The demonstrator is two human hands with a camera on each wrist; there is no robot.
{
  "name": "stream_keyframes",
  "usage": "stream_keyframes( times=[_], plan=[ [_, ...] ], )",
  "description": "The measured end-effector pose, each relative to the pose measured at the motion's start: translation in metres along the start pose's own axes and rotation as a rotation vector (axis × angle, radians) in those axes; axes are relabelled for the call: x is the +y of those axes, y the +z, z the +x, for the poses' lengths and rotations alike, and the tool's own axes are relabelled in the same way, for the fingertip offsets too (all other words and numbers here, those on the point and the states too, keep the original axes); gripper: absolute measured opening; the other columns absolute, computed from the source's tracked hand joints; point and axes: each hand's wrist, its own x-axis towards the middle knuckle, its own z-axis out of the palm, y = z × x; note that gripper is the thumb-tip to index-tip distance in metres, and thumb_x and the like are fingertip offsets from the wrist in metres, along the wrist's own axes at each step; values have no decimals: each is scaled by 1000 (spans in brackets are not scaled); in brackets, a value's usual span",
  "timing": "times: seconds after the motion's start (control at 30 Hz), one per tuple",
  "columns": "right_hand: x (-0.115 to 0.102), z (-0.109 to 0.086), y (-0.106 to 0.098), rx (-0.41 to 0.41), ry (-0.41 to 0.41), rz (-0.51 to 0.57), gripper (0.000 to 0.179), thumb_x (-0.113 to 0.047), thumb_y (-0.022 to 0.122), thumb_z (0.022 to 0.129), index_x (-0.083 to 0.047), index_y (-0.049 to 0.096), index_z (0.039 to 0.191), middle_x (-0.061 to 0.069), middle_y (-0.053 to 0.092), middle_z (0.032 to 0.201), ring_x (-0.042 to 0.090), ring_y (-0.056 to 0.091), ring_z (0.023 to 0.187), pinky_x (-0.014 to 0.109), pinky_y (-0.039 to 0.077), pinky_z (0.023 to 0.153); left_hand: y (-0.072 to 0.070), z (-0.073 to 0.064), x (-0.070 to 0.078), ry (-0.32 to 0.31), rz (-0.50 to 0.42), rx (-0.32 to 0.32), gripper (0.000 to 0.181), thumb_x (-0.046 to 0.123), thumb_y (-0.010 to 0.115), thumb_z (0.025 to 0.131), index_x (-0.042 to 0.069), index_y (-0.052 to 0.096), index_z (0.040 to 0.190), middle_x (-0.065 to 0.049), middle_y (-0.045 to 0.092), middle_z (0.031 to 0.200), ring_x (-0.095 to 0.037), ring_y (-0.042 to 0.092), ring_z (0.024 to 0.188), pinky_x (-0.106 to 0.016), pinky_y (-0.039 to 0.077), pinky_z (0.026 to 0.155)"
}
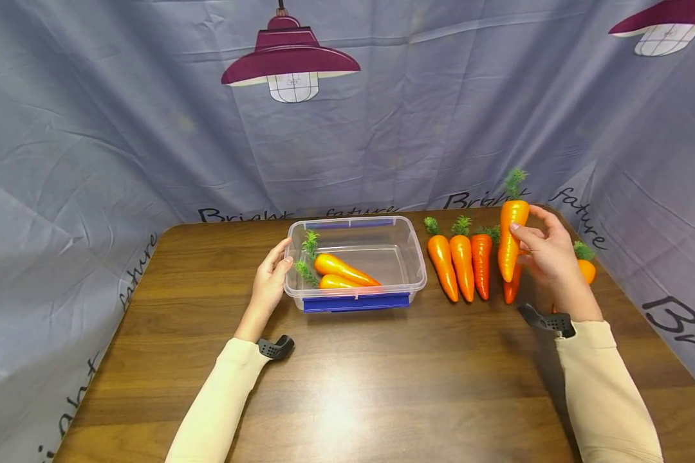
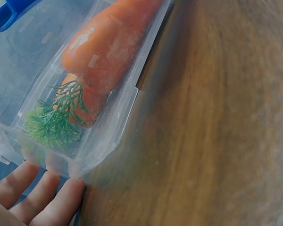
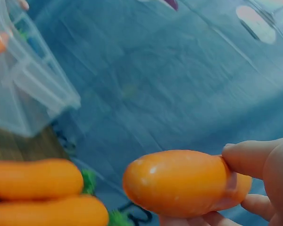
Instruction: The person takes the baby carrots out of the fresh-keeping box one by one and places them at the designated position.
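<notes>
My right hand (image 1: 547, 247) pinches an orange toy carrot (image 1: 513, 235) between thumb and fingers, holding it upright above the table with its green top pointing up. In the right wrist view this carrot (image 3: 179, 183) is seen from its blunt end. My left hand (image 1: 270, 280) rests its fingers against the left end of a clear plastic box (image 1: 415, 257) with a blue clasp. Close up in the left wrist view, the fingertips (image 2: 68, 188) touch the box's end wall. Two carrots (image 1: 344, 267) lie in the box, leafy ends (image 2: 52, 125) toward my left hand.
Right of the box, several carrots (image 1: 462, 263) lie in a row, tops to the back. One (image 1: 511, 288) is partly hidden behind the held carrot, another (image 1: 586, 271) behind my right wrist. A grey printed curtain (image 1: 382, 128) hangs around the wooden table (image 1: 347, 379).
</notes>
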Motion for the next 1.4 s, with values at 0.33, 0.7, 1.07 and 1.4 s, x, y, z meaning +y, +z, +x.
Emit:
stream_keyframes(
  times=[0.33,0.7,1.07,1.4],
  plan=[
    [6,-12,-45,119,61,-152,78,-16,68,98,-24,21,160,-20,68,83,3,63,66,23,57,52,0,0,-1,14,1,-5,48,5,44,105,1,44,152,-18,43,160,-35,46,142,-44,43,117],
    [20,-5,-67,217,87,-642,84,-30,62,100,-6,12,163,-23,59,84,-3,61,60,27,60,54,-1,0,-1,-6,8,8,47,6,44,105,2,45,152,-17,43,160,-36,47,141,-49,41,118],
    [40,5,-66,260,6,-1031,80,-38,60,99,5,25,157,38,58,125,34,62,96,24,44,64,-1,1,1,-7,10,13,47,6,45,105,2,46,152,-18,45,158,-35,49,137,-18,45,105],
    [52,7,-60,250,42,-1079,76,-32,58,100,8,24,155,36,53,118,47,51,101,40,44,69,0,1,-2,-13,15,10,48,7,45,105,3,45,152,-18,45,158,-35,49,138,-38,44,114]
  ],
)
